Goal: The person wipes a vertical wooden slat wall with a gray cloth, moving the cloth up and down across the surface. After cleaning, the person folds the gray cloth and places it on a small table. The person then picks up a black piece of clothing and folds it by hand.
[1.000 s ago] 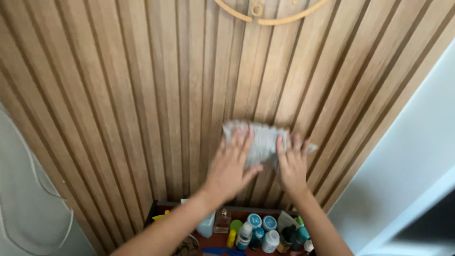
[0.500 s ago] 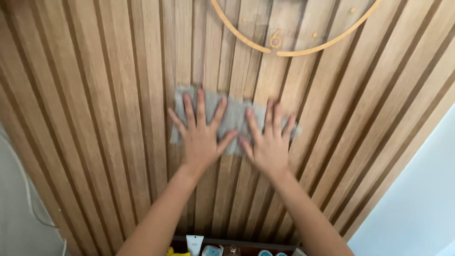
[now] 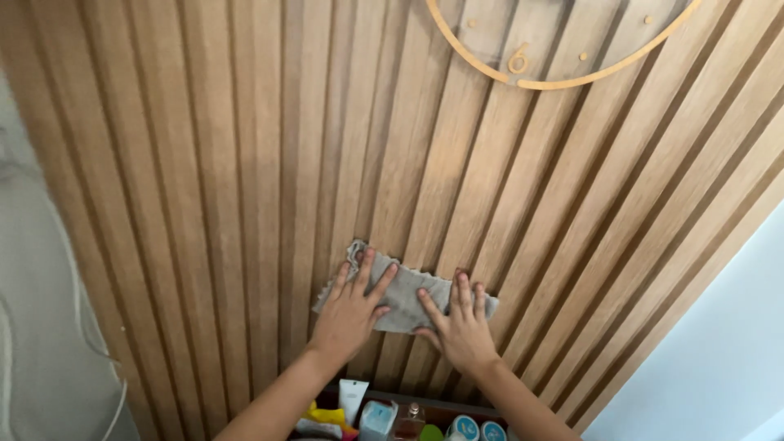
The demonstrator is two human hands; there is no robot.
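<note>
1. Left hand (image 3: 349, 314) and right hand (image 3: 459, 327): both flat, fingers spread, pressing the grey cloth (image 3: 404, 291) against the slatted wood wall (image 3: 245, 204); nothing clenched.
2. Cloth now sits lower on the slats than 0.5 s ago: a downward wipe.
3. Below the hands: toiletry bottles (image 3: 371, 412).
4. Well above: round clock (image 3: 555, 49).

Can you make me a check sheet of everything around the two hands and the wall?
Surface: ribbed light-brown wooden slat wall, upright.
Job's things: crumpled grey cloth spread flat on the slats.
Grippers: left hand and right hand, both open, fingers spread, pressing the cloth.
Clutter: white tube, small bottles and jars on a shelf below.
Cables: thin white cord at left.
Surroundings: round thin-rimmed wooden wall clock above; pale wall at right.
</note>
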